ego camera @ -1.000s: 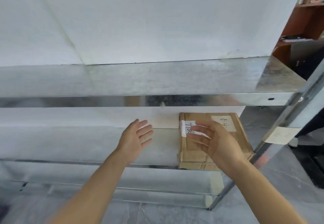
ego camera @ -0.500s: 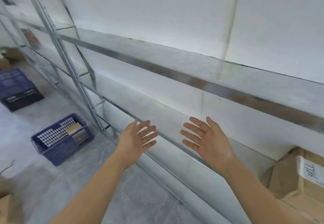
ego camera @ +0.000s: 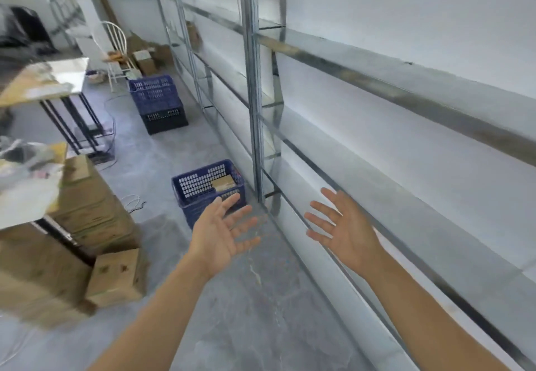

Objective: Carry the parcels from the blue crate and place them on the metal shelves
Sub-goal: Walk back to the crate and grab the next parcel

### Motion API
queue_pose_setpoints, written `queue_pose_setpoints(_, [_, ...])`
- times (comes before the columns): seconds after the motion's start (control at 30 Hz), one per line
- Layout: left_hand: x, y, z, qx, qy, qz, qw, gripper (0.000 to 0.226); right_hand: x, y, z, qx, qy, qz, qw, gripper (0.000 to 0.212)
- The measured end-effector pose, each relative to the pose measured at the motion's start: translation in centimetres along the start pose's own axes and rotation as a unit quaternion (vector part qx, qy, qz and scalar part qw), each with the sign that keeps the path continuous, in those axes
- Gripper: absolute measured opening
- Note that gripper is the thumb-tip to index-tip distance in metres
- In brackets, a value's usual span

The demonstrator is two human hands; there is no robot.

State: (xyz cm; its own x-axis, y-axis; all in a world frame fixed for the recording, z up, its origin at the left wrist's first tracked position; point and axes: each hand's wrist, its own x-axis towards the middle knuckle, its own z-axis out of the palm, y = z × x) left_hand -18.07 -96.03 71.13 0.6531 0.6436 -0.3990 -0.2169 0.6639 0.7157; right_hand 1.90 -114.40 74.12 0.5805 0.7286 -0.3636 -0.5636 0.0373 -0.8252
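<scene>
Now both hands empty, fingers spread: left hand (ego camera: 223, 232) & right hand (ego camera: 340, 230). Blue crate (ego camera: 185, 196) on floor at 11 o'clock, w/ one tan parcel (ego camera: 222, 182) inside; shelves (ego camera: 406, 92) at 2 o'clock.

Two bare arms reach into view from the bottom edge. No sleeves show on them at all, and nothing is worn at the wrists: no watch, no band, no glove. The left hand (ego camera: 223, 232) has no ring on any finger. The right hand (ego camera: 343, 230) has none either. The fingers (ego camera: 319, 221) are long and thin (the left hand's fingertips look smeared, so small marks there are hard to tell). Both forearms are slim and smooth.
</scene>
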Motion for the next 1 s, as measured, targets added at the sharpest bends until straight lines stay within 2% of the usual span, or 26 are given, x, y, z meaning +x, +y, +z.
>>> queue_pose_setpoints(0.2, [2.3,4.3,-5.9,-0.025,0.095,0.028,0.995,0.043,7.3,1.3,7.0,-0.013,-0.035,0.046,0.998,0.039])
queue_pose_setpoints(0.4, [8.2,8.1,-8.9,-0.030,0.159,0.053,0.985,0.049,17.0,1.6,11.4,-0.023,-0.071,0.088,0.993,0.049])
queue_pose_setpoints(0.73, [22.6,14.2,-8.1,-0.041,0.214,0.053,0.974,0.050,35.4,-1.7,15.3,-0.033,-0.087,0.151,0.984,0.056])
queue_pose_setpoints(1.0, [29.6,18.8,-8.1,-0.082,0.245,0.057,0.964,0.047,44.9,-3.7,19.6,-0.060,-0.104,0.167,0.979,0.056])
